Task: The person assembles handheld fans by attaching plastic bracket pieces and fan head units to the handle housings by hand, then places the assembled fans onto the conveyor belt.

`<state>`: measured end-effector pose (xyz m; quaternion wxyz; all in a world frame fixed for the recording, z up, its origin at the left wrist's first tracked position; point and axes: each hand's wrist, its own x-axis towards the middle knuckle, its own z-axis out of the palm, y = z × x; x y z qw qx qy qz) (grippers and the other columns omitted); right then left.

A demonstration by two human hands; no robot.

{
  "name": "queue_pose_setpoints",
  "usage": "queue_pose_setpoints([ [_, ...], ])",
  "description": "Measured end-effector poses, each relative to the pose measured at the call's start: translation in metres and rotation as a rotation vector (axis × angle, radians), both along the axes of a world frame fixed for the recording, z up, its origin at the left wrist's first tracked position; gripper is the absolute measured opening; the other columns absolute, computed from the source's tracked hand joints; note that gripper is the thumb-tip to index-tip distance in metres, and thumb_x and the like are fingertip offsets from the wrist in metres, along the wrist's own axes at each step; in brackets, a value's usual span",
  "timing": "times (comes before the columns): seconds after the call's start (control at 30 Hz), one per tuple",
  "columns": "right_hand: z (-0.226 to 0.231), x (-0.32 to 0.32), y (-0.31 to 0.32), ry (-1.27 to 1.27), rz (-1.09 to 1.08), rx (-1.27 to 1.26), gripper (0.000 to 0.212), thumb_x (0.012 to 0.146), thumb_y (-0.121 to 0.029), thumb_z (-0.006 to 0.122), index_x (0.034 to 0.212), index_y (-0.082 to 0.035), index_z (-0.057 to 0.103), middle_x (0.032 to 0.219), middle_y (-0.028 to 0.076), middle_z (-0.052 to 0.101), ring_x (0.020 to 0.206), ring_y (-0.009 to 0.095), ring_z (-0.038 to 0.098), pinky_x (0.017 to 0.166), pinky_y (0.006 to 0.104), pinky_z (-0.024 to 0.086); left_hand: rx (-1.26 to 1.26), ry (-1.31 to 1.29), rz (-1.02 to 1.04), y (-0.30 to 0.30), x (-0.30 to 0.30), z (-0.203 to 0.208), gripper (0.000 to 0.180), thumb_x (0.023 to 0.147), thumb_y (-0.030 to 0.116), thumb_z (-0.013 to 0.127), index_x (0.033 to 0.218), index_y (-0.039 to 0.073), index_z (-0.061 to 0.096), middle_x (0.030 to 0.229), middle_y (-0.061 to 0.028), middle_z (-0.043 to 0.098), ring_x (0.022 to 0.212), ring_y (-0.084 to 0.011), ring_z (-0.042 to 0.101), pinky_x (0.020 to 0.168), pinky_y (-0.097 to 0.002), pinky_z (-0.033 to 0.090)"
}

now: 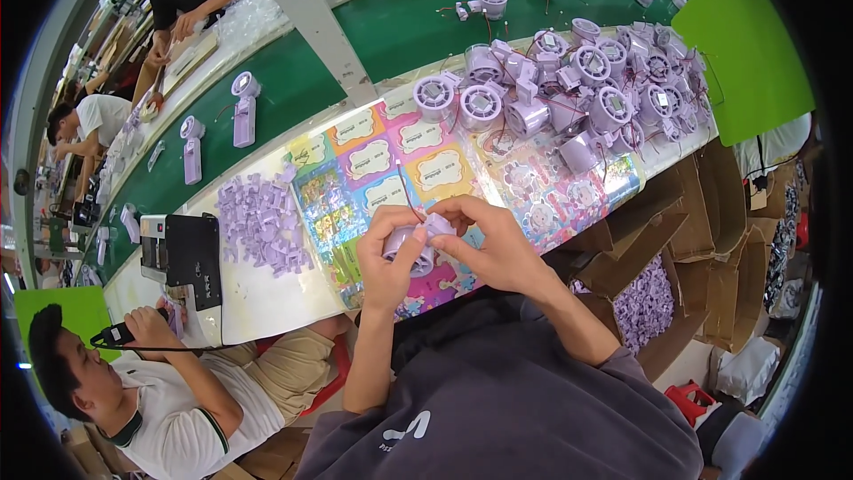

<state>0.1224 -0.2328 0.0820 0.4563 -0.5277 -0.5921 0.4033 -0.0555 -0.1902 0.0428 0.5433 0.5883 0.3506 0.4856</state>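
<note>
My left hand (380, 265) and my right hand (499, 247) meet over the near edge of the table, both closed on one lavender fan housing (424, 261). The thumb of the left hand presses on its side. My right hand's fingers and thumb pinch its upper part. A thin dark red wire (407, 188) sticks up from it. Fingers hide much of the housing. Beneath lies a colourful sheet of printed stickers (442, 171). To the right is a heap of similar lavender fan housings (590, 64) with thin wires.
A pile of small lavender plastic pieces (260, 220) lies left, beside a black-topped device (194, 258). A green conveyor belt (298, 80) curves behind, past a metal post (313, 9). Cardboard boxes (702, 280) stand at right. A co-worker (169, 409) sits at left holding a black tool.
</note>
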Motion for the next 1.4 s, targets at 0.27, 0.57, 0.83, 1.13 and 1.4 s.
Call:
queue_pose_setpoints([
  [0.27, 0.034, -0.014, -0.009, -0.027, 0.054, 0.104, 0.036, 0.083, -0.011, 0.079, 0.115, 0.001, 0.067, 0.085, 0.009, 0.064, 0.067, 0.017, 0.056, 0.061, 0.0304, 0.046, -0.344, -0.434, -0.073, -0.017, -0.010, 0.000, 0.022, 0.087, 0.012, 0.062, 0.090, -0.010, 0.064, 0.105, -0.0161, 0.066, 0.092, -0.0206, 0.063, 0.086, -0.0347, 0.051],
  [0.57, 0.010, -0.017, 0.035, 0.058, 0.077, -0.056, 0.033, 0.086, -0.010, 0.074, 0.117, 0.001, 0.068, 0.094, 0.011, 0.070, 0.072, 0.016, 0.061, 0.065, 0.0296, 0.050, -0.020, -0.090, 0.130, 0.033, -0.024, 0.000, 0.008, 0.085, 0.003, 0.068, 0.090, -0.003, 0.068, 0.095, -0.0057, 0.065, 0.091, -0.0144, 0.058, 0.084, -0.0280, 0.045],
  [0.83, 0.039, 0.043, 0.060, -0.342, -0.016, 0.287, 0.041, 0.087, -0.009, 0.071, 0.126, -0.002, 0.062, 0.106, 0.010, 0.071, 0.089, 0.023, 0.064, 0.079, 0.0344, 0.050, -0.161, -0.306, 0.781, 0.211, -0.014, -0.014, 0.019, 0.093, 0.017, 0.071, 0.098, -0.002, 0.068, 0.092, -0.0039, 0.067, 0.082, -0.0106, 0.060, 0.070, -0.0259, 0.048],
  [1.13, 0.091, 0.119, 0.144, -0.951, 0.125, 0.443, 0.021, 0.082, -0.013, 0.072, 0.101, -0.005, 0.069, 0.095, 0.012, 0.068, 0.095, 0.032, 0.061, 0.086, 0.0433, 0.049, 0.157, 0.438, 1.114, 0.327, -0.023, -0.089, 0.050, 0.094, 0.034, 0.067, 0.123, -0.006, 0.054, 0.115, -0.0247, 0.058, 0.106, -0.0329, 0.053, 0.094, -0.0438, 0.043],
  [1.4, 0.041, 0.138, 0.332, -1.301, 0.158, 0.470, 0.023, 0.080, -0.015, 0.071, 0.101, -0.006, 0.066, 0.102, 0.011, 0.068, 0.102, 0.031, 0.061, 0.089, 0.0420, 0.049, 0.174, 0.577, 0.920, 0.314, -0.018, -0.063, 0.047, 0.091, 0.024, 0.066, 0.129, 0.001, 0.051, 0.122, -0.0224, 0.054, 0.115, -0.0406, 0.048, 0.101, -0.0481, 0.039],
])
